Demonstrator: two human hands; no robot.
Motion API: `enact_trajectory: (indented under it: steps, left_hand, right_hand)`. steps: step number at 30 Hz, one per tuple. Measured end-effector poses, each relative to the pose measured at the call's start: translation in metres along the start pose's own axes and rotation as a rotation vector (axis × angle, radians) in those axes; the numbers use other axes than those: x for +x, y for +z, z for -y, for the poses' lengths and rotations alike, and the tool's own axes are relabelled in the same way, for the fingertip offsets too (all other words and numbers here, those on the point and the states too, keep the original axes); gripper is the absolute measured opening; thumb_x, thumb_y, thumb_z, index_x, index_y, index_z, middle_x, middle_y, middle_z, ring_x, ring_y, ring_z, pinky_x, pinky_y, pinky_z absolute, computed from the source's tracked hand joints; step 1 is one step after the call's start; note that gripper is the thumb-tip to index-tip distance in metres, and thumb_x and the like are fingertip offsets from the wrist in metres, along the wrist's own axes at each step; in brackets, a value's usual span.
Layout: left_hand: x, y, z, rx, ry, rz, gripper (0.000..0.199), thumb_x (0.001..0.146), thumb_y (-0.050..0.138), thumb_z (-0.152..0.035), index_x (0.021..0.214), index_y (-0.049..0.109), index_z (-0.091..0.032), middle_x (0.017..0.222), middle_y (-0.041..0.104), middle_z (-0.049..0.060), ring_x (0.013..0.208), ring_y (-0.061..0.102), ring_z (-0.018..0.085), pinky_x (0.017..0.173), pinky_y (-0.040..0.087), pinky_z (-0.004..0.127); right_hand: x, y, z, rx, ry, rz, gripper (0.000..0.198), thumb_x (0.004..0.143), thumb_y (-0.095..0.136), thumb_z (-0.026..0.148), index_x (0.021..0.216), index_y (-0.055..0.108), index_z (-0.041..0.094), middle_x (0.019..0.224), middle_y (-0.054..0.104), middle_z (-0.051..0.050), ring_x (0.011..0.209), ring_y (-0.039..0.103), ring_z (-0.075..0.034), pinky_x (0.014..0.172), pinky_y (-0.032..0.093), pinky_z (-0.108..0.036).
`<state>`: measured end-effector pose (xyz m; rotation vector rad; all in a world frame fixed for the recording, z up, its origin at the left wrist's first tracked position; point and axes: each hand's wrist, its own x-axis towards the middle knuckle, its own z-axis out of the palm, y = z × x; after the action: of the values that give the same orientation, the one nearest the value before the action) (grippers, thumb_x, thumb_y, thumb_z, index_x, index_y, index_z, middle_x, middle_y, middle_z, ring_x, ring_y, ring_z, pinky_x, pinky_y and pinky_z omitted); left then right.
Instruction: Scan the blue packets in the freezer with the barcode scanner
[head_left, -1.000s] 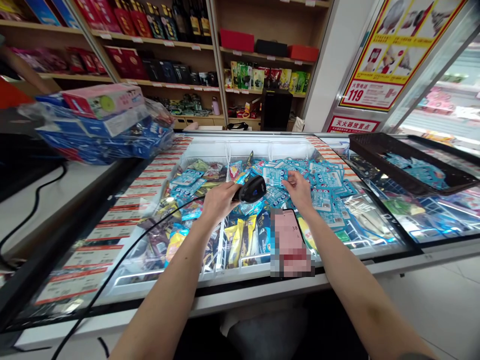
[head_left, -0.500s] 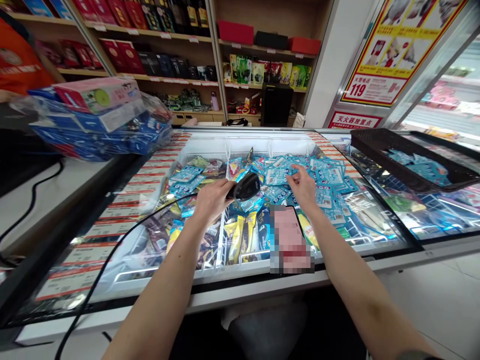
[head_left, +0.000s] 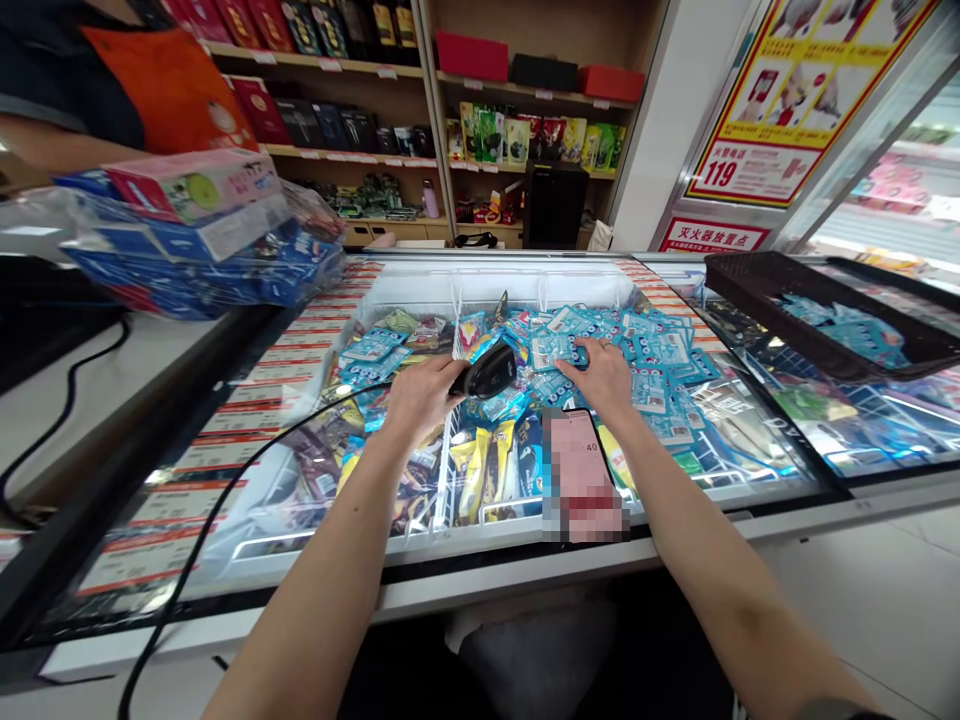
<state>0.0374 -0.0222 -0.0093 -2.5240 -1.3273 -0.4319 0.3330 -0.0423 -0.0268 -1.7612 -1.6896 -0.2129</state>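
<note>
A black handheld barcode scanner (head_left: 491,370) is gripped in my left hand (head_left: 421,400), its head pointing right over the blue packets. From its handle a black cable (head_left: 247,465) trails down to the lower left. My right hand (head_left: 606,382) has its thumb and fingertips on a small blue packet (head_left: 551,350) among many similar ones, on the glass freezer top. How much of that packet lies under the fingers is hidden. Just below my right hand rests a phone (head_left: 589,455) with a pink screen, partly pixelated.
Bagged blue and pink boxes (head_left: 202,230) stand at the left. Behind them is a person in an orange apron (head_left: 169,90). A dark basket (head_left: 817,325) holding blue packets sits at the right. Wrapped ice creams (head_left: 487,470) show through the glass lid (head_left: 720,440).
My right hand has lowered slightly, its thumb moving left onto the blue packet. The scanner has barely shifted. The phone's visible digits differ, and the person at the left has moved further into view.
</note>
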Motion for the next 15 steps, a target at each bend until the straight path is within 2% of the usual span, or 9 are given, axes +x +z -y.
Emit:
enact_trajectory:
  steps: [7, 11, 15]
  left_hand:
    - [0.0000, -0.0006, 0.0002, -0.015, 0.012, -0.037, 0.032, 0.082, 0.054, -0.034, 0.113, 0.058, -0.024, 0.098, 0.066, 0.007, 0.094, 0.061, 0.025, 0.066, 0.041, 0.031]
    - [0.0003, -0.0007, 0.0009, -0.017, 0.008, -0.041, 0.032, 0.083, 0.053, -0.036, 0.112, 0.058, -0.024, 0.097, 0.066, 0.007, 0.093, 0.061, 0.025, 0.066, 0.041, 0.032]
    - [0.0000, -0.0009, 0.0013, -0.012, 0.011, -0.041, 0.033, 0.082, 0.055, -0.034, 0.113, 0.058, -0.023, 0.098, 0.066, 0.007, 0.095, 0.061, 0.025, 0.067, 0.041, 0.031]
  right_hand:
    - [-0.0006, -0.0006, 0.0031, -0.064, 0.005, -0.010, 0.051, 0.077, 0.059, 0.058, 0.109, 0.058, 0.017, 0.100, 0.059, -0.011, 0.105, 0.048, -0.027, 0.088, 0.040, -0.037]
    - [0.0002, -0.0043, 0.0040, -0.086, 0.009, -0.038, 0.046, 0.075, 0.060, 0.058, 0.098, 0.062, 0.018, 0.107, 0.053, -0.012, 0.106, 0.046, -0.028, 0.087, 0.040, -0.038]
    - [0.0006, -0.0071, 0.0055, -0.054, -0.019, -0.071, 0.037, 0.080, 0.056, 0.054, 0.089, 0.063, 0.019, 0.106, 0.052, -0.011, 0.105, 0.046, -0.026, 0.088, 0.041, -0.037]
